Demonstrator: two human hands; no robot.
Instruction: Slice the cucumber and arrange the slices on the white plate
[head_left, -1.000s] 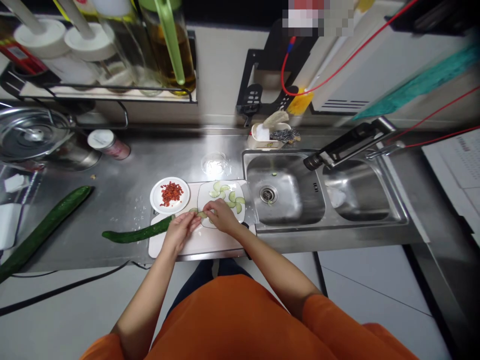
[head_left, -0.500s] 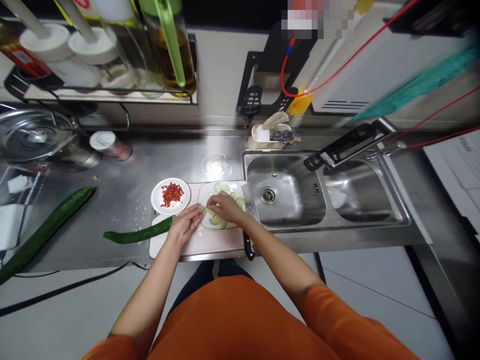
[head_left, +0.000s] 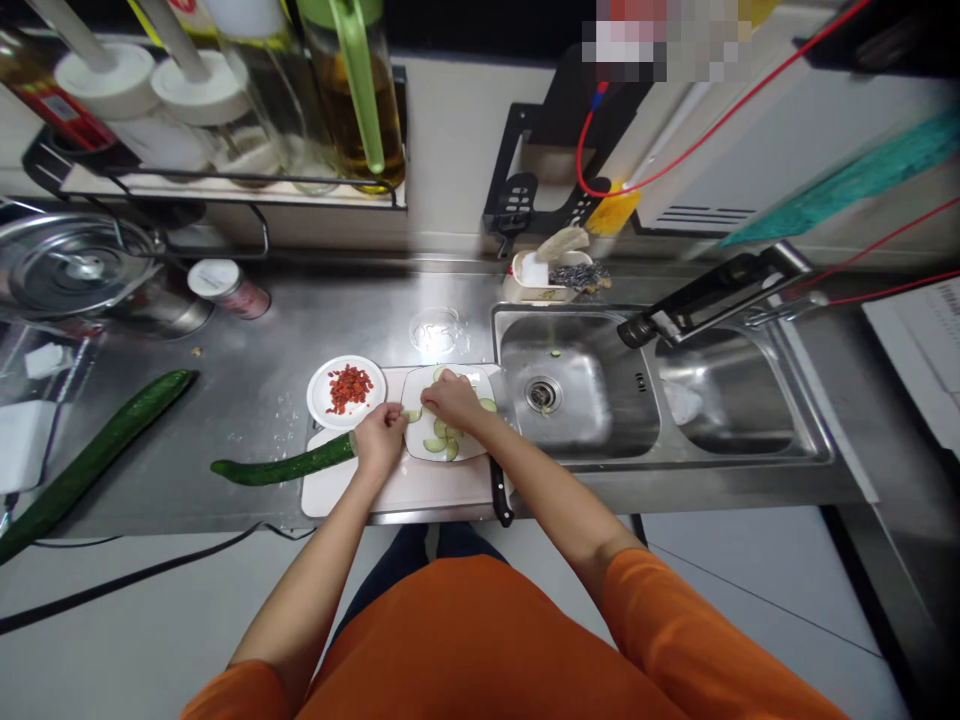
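My left hand (head_left: 380, 440) pinches a pale green cucumber slice (head_left: 411, 415) at the left edge of a white square plate (head_left: 414, 451). Over that plate is my right hand (head_left: 452, 402), its fingers drawn together; whatever they hold is hidden. More cucumber slices (head_left: 435, 444) lie on the plate, partly under the right hand. The plate rests on a white cutting board (head_left: 420, 490). A cut cucumber (head_left: 289, 466) lies left of my left hand, its cut end on the board. Behind that hand stands a round white plate (head_left: 318, 408) of chopped red pieces (head_left: 349, 388).
A knife (head_left: 501, 492) lies at the board's right edge, its black handle toward me. Beyond it is a double sink (head_left: 585, 455) with a black faucet (head_left: 679, 300). A whole cucumber (head_left: 112, 445), a can (head_left: 229, 288) and a steel pot (head_left: 161, 300) stand or lie leftward.
My left hand has turned, its fingers curling in around the slice, and sits slightly apart from my right hand. The right hand has shifted slightly back over the plate. The whole view has moved slightly.
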